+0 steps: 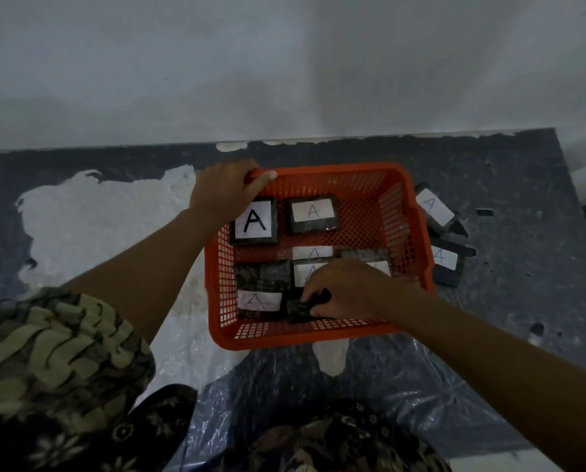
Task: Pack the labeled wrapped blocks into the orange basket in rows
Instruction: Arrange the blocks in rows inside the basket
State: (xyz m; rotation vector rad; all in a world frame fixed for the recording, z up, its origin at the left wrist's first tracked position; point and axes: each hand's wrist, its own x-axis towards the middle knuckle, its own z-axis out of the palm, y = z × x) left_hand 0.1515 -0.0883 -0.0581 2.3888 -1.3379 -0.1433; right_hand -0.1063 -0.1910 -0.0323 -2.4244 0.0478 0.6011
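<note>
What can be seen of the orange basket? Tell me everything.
The orange basket looks like plastic, rectangular, with perforated lattice walls and floor and a solid rounded rim. It sits upright on a dark, white-smeared surface partly covered by clear plastic sheet. The left hand has its grip on the far left corner rim; the right hand reaches inside. Several dark wrapped blocks labelled A lie within, two more outside its right wall.

A crinkled clear plastic sheet (404, 386) covers the dark, white-patched table (523, 301).

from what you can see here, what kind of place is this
Probably a makeshift work spot, not a proper packing station: a dark surface with peeling white patches, crinkled clear plastic sheeting under the orange basket, against a bare pale wall.
</note>
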